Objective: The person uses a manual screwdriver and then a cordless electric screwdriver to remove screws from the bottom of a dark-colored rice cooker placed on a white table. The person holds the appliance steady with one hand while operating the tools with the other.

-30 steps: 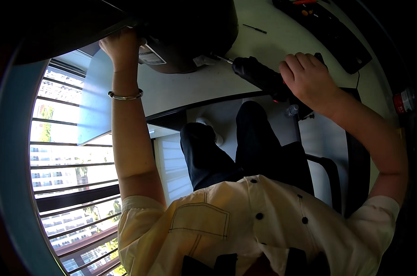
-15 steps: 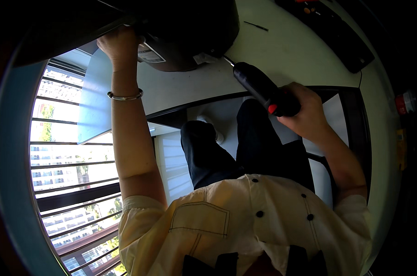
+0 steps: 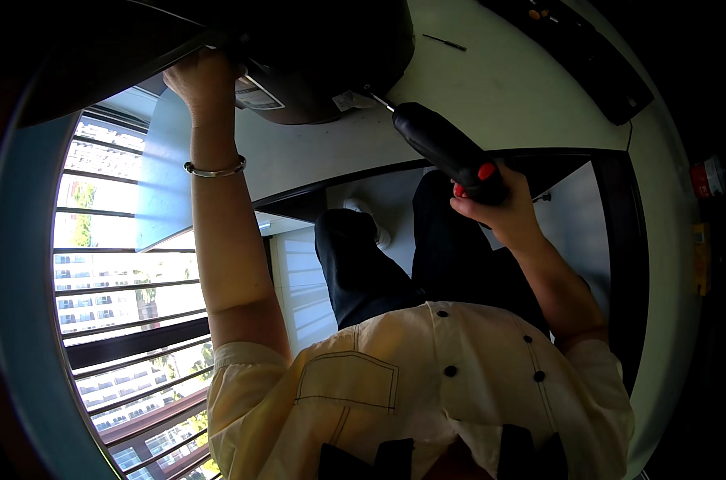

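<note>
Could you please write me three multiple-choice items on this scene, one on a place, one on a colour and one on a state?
1. Where does the screwdriver's bit point?
A. at the dark appliance's edge
B. at the window
C. at the shirt

2. What colour is the screwdriver's button?
A. green
B. red
C. white

3. What is the left hand doing?
A. hanging free
B. gripping the appliance
C. holding a cloth

Answers: A, the tip meets the dark appliance. B, red shows on the electric screwdriver above the right hand. B, the left hand clasps its edge.
</note>
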{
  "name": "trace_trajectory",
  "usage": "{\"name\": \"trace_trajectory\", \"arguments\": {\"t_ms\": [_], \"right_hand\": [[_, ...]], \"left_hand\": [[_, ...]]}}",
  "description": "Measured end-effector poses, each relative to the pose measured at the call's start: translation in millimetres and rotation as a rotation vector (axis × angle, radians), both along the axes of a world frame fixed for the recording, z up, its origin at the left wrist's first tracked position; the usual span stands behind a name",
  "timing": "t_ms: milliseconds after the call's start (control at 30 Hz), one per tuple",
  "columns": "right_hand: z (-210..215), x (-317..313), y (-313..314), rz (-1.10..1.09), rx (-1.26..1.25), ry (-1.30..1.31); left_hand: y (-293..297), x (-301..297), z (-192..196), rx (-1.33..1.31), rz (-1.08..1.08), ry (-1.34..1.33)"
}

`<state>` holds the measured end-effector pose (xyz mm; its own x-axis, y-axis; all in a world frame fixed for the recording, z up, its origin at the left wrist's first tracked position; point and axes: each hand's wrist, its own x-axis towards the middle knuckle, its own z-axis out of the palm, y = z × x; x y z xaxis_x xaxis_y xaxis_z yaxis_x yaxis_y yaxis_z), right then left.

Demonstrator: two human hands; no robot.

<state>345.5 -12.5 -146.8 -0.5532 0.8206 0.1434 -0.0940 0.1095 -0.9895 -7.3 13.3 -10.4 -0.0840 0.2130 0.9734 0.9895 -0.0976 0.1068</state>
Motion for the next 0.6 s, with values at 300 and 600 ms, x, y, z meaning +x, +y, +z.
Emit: {"name": "trace_trajectory", "arguments": {"t_ms": [300, 600], "right_hand": [[-7.3, 2.4, -4.0, 0.015, -0.072, 0.043], [-8.8, 2.5, -18.3, 0.036, -0.195, 0.109]], "left_hand": [[-2.3, 1.8, -3.0, -0.126, 0.035, -0.168], [1.2, -20.0, 0.9, -0.098, -0.335, -0.461]]}}
